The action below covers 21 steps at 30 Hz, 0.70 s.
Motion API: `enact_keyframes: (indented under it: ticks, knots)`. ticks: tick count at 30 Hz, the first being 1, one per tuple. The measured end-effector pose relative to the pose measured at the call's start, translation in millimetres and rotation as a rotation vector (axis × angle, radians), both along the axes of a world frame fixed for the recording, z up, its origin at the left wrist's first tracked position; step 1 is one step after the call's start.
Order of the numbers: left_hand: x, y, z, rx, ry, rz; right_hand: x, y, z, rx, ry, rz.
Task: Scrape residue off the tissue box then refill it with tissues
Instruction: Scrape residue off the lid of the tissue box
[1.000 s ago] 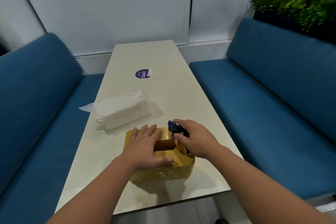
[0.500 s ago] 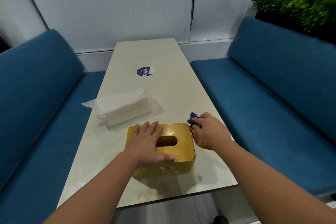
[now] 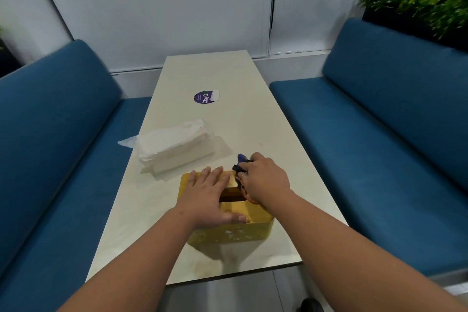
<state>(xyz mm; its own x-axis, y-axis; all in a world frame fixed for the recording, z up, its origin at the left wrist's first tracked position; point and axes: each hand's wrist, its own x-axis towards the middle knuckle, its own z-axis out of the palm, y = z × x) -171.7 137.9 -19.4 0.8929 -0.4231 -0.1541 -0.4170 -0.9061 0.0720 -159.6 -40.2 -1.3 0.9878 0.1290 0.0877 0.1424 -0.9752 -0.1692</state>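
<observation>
- Tissue box [image 3: 229,232], yellow w/ a slot on top, sat at the near end of the counter [image 3: 266,134], whitish specks on its near side wall.
- L hand [image 3: 206,197] lay palm-down on the box top, left of the slot; fingers straight & together, pointing far, thumb stretched out along the near top edge. Nothing gripped, just pressing flat.
- L forearm came in from near-left, running up & right to the box.
- R hand [image 3: 266,180] was curled in a fist around a dark blue scraper [image 3: 240,163]; knuckles up, wrist bent, over the far-right part of the box top beside the slot.
- Scraper's blue end stuck out of the fist on the far side; working edge was hidden under the hand, so contact w/ the box can't be told.
- R forearm ran in from the near-right corner, crossing the counter's right edge.
- Tissue pack [image 3: 174,145], white sheets in clear wrap, lay on the counter just far-left of the box, apart from it, wrap end hanging past the left edge.
- Round purple sticker [image 3: 202,97] sat further up the counter, mid-width.
- Blue benches [image 3: 379,134] flanked the counter on both sides; green plants [image 3: 417,0] at far right.
</observation>
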Motion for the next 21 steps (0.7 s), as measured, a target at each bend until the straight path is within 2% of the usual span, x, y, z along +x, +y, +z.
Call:
enact_keyframes:
  ticks: [3, 8, 10, 12, 14, 16, 18, 19, 20, 21]
  knots:
    - [-0.7, 0.9, 1.5, 0.01, 0.012, 0.0, 2.2, -19.0, -3.7, -0.07, 0.029, -0.001]
    - [0.7, 0.3, 3.3, 0.016, 0.017, -0.003, -5.4, -50.9, -0.1, -0.062, 0.014, -0.148]
    - [1.2, 0.8, 6.4, 0.036, 0.026, -0.008, -7.3, -61.5, 7.2, 0.045, -0.005, -0.245]
    - [-0.2, -1.0, 14.7, -0.012, 0.013, 0.006, -8.8, -60.9, 21.1, 0.302, -0.041, -0.286]
    - [-4.8, -7.6, 29.0, -0.291, -0.02, 0.107, -11.9, -45.4, 39.9, 0.542, -0.101, -0.209]
    - [-10.6, -17.1, 48.4, -0.79, 0.024, 0.308, -17.2, -19.6, 61.2, 0.765, -0.109, -0.108]
    - [-15.6, -22.5, 70.7, -1.298, 0.279, 0.463, -25.6, 9.7, 78.2, 0.962, -0.072, -0.015]
    - [-17.7, -21.0, 81.1, -1.475, 0.436, 0.506, -29.2, 24.2, 84.2, 0.993, -0.045, 0.037]
    - [-18.5, -18.0, 89.4, -1.598, 0.54, 0.528, -31.8, 35.3, 88.5, 0.996, -0.001, 0.087]
    - [-19.4, -12.1, 94.9, -1.674, 0.563, 0.546, -33.2, 44.2, 91.0, 1.017, 0.078, 0.142]
